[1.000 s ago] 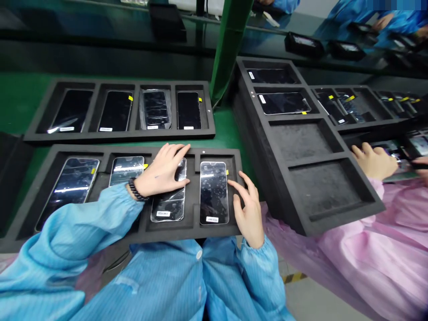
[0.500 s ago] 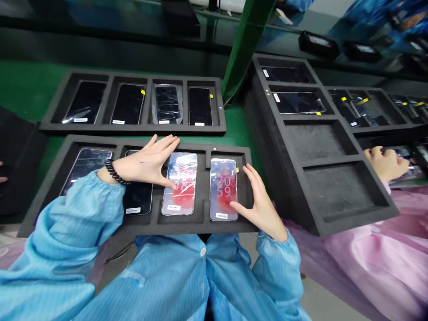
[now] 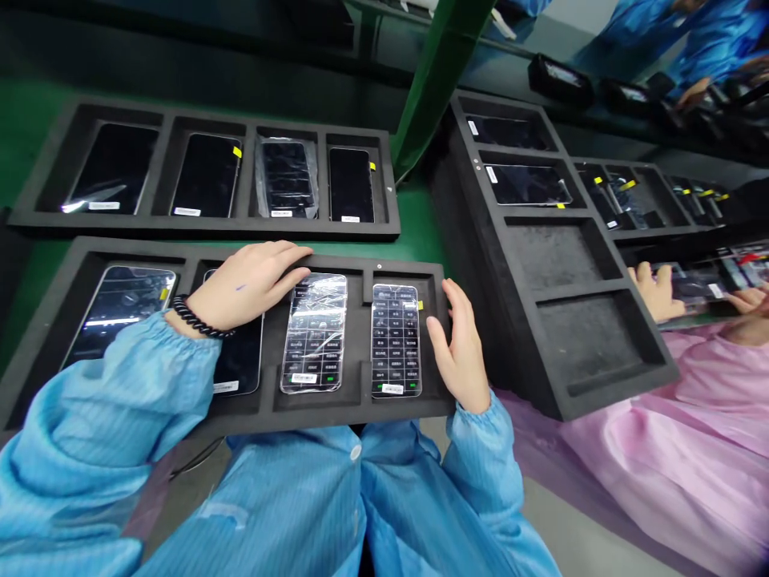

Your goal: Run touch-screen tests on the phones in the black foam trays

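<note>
A black foam tray (image 3: 276, 415) lies before me with smartphones in its compartments. My left hand (image 3: 249, 282) is open, stretched over the second compartment, its fingertips at the tray's far rim. Beneath it a dark-screened smartphone (image 3: 240, 361) is partly covered. Right of that hand, a lit smartphone (image 3: 313, 336) under clear film shows a grid menu. The rightmost smartphone (image 3: 395, 340) displays a similar grid and has a yellow tab. Beside it my right hand (image 3: 461, 349) rests open on the tray's right edge, thumb inward, apart from the screen.
A second black tray (image 3: 210, 226) with dark phones lies behind. At right stands a stack of trays (image 3: 493, 320), two phones in its top one. A green post (image 3: 424, 88) rises between. A co-worker in pink (image 3: 654, 441) handles items at far right.
Both lit phones went from a red-and-blue clock screen to a black grid menu. My left thumb lifted off its phone, and my right thumb drew back from the rightmost screen. The view shifted slightly.
</note>
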The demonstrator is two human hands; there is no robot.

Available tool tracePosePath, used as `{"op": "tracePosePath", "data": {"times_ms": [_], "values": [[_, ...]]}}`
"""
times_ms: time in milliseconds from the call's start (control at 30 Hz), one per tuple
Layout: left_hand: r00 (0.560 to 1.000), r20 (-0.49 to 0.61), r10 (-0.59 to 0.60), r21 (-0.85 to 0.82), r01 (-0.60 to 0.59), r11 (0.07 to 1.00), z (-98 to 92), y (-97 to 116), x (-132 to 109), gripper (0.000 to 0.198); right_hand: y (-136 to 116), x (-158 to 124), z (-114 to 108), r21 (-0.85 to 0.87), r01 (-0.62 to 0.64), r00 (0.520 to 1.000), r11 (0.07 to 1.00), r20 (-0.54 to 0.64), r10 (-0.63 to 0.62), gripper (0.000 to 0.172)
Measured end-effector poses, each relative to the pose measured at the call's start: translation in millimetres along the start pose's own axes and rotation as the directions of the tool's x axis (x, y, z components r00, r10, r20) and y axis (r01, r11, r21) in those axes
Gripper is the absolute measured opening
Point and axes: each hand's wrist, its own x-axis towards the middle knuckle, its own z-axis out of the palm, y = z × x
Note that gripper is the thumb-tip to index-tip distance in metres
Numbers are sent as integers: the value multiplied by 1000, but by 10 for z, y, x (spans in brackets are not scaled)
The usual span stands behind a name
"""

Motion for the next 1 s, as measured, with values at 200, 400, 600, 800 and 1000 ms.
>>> {"op": "tracePosePath", "data": {"times_ms": [200, 400, 600, 800, 1000], "values": [[1000, 14, 12, 44, -13, 999, 28, 3, -51, 63, -25, -215, -7, -85, 12, 996, 996, 85, -5, 49], [999, 36, 36, 142, -41, 989, 95, 79, -56, 72, -50, -158, 17, -200, 136, 986, 970, 118, -114, 43], [998, 22, 56, 187, -59, 981, 109, 79, -51, 68, -91, -21, 30, -239, 249, 949, 939, 254, -187, 44], [999, 7, 36, 196, -36, 980, 127, 109, -33, 63, -84, 6, 32, -252, 247, 944, 936, 281, -173, 50], [999, -31, -11, 178, 16, 984, 65, 171, 10, 63, -72, -4, 30, -203, 216, 956, 955, 243, -165, 54]]}}
